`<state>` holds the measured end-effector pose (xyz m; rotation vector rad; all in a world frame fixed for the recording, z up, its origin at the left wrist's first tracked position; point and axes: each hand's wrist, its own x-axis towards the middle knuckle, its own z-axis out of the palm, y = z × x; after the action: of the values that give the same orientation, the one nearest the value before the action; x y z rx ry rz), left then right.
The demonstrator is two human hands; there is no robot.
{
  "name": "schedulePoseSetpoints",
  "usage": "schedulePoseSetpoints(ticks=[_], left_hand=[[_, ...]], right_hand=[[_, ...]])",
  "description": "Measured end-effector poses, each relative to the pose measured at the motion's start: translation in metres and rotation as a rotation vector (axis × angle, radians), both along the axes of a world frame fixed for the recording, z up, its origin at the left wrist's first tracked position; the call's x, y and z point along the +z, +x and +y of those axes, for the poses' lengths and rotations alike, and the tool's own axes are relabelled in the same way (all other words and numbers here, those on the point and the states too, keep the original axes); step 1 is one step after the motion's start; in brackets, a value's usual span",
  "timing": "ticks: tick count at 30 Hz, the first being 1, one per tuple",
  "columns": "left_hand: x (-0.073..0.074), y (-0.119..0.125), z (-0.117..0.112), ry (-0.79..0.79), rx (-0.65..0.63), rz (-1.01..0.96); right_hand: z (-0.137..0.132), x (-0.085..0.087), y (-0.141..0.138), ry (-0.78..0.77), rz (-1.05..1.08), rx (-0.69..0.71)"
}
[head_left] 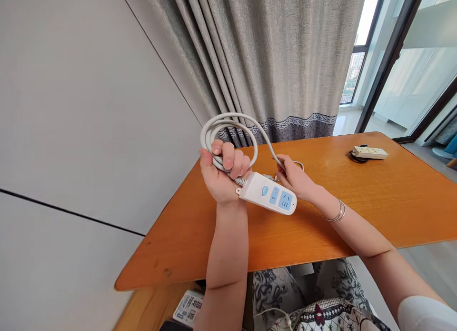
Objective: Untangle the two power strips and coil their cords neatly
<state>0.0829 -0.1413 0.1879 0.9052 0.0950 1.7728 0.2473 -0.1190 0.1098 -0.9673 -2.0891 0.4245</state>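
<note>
My left hand point(221, 171) is raised above the orange wooden table point(357, 212) with its fingers wrapped round a coil of white cable point(228, 128). A white power strip point(268, 194) with blue sockets and a blue button hangs from that coil just below my fingers. My right hand point(294, 178) sits to the right of the strip, pinching the free run of the same cable near the tabletop. Silver bangles circle my right wrist.
A second, cream power strip point(370, 152) with a dark cord lies at the table's far right. A grey curtain point(278, 59) hangs behind the table, a pale wall is on the left, and glass doors are on the right.
</note>
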Motion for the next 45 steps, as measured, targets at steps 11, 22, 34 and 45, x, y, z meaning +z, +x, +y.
schedulePoseSetpoints(ticks=[11,22,34,45], left_hand=[[-0.016,0.018,0.002,0.096,0.112,0.291],[-0.043,0.035,0.013,0.254,0.103,0.636],[-0.026,0.018,0.013,0.012,0.105,0.315],[-0.037,0.028,0.014,0.152,0.115,0.442]], right_hand=[[-0.01,0.017,0.012,0.134,-0.386,-0.051],[-0.035,0.044,0.018,0.069,-0.556,-0.12],[-0.034,0.05,0.023,0.024,-0.576,-0.314],[-0.049,0.05,0.016,0.066,-0.623,-0.205]])
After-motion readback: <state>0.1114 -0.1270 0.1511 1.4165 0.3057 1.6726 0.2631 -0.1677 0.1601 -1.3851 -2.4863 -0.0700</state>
